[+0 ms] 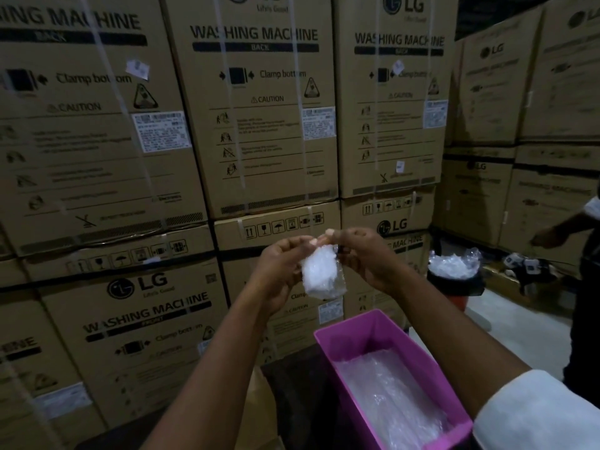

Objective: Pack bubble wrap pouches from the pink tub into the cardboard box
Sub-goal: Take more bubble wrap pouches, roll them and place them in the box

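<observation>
A small clear bubble wrap pouch [321, 274] hangs in the air in front of me, above the pink tub [334, 349]. My left hand [279, 271] and my right hand [363, 258] both pinch its top edge, fingertips meeting above it. The tub stands at the lower right and holds more clear bubble wrap [393, 394]. A brown cardboard flap [253, 407] shows low in the middle, left of the tub; I cannot tell whether it belongs to the packing box.
Stacked washing machine cartons [259, 125] form a wall straight ahead and to the left. At the right, a black bin [454, 280] is full of clear plastic, and another person [581, 254] stands at the frame's edge beside a low pallet.
</observation>
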A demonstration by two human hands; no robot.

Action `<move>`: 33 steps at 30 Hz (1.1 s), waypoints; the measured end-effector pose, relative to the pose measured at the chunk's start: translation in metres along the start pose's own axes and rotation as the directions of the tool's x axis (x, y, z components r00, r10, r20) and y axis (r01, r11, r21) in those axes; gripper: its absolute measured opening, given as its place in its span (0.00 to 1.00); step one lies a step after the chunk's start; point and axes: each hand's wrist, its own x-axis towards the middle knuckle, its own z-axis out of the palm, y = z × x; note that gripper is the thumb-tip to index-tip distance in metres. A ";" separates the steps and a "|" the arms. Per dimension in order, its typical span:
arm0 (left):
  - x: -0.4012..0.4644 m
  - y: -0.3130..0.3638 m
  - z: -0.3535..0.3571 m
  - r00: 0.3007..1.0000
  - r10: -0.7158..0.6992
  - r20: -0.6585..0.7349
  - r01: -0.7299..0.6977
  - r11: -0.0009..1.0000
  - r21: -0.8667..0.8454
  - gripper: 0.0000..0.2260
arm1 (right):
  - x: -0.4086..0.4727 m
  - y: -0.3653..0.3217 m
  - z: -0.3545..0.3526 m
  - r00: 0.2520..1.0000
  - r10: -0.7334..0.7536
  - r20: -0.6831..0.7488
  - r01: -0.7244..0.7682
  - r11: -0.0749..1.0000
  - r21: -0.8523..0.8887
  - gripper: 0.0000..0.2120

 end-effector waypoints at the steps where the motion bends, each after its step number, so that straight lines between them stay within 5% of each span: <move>1: 0.001 -0.002 0.000 1.000 -0.013 -0.009 0.013 1.000 0.018 0.16 | 0.000 0.000 0.000 1.000 -0.018 -0.009 0.018 0.999 -0.036 0.11; 4: 0.000 -0.007 -0.002 0.996 -0.091 -0.012 0.092 0.993 0.071 0.26 | -0.001 0.003 0.003 0.988 -0.102 -0.118 0.093 0.992 -0.082 0.06; 7: -0.006 -0.011 0.001 0.983 -0.170 0.071 0.163 0.981 0.103 0.20 | -0.002 0.004 0.006 0.960 -0.147 -0.237 0.127 0.987 -0.095 0.08; 10: -0.009 -0.015 0.005 0.989 -0.123 0.080 0.118 0.991 0.058 0.11 | -0.002 0.005 0.006 0.944 -0.143 -0.299 0.151 0.988 0.004 0.21; 13: -0.008 -0.016 0.008 1.000 -0.015 0.019 0.013 0.993 0.116 0.09 | -0.008 0.010 0.004 0.981 0.064 -0.181 -0.031 0.982 0.184 0.34; 16: -0.008 -0.021 0.011 0.999 0.048 0.003 -0.047 0.970 0.239 0.10 | -0.017 0.019 0.004 0.984 0.163 -0.079 -0.150 0.978 0.147 0.23; 21: -0.018 -0.045 0.016 0.992 0.117 -0.055 -0.106 0.978 0.181 0.11 | -0.029 0.026 0.001 0.974 0.139 -0.180 -0.110 0.981 0.162 0.11; 28: -0.046 -0.088 0.021 0.995 0.012 -0.095 -0.012 1.000 -0.005 0.14 | -0.079 0.050 0.006 0.979 0.114 -0.170 -0.108 0.993 0.043 0.15; 33: -0.080 -0.139 0.020 0.999 -0.041 -0.035 0.043 0.998 0.048 0.11 | -0.132 0.085 0.000 0.976 0.121 -0.181 -0.116 0.993 0.035 0.13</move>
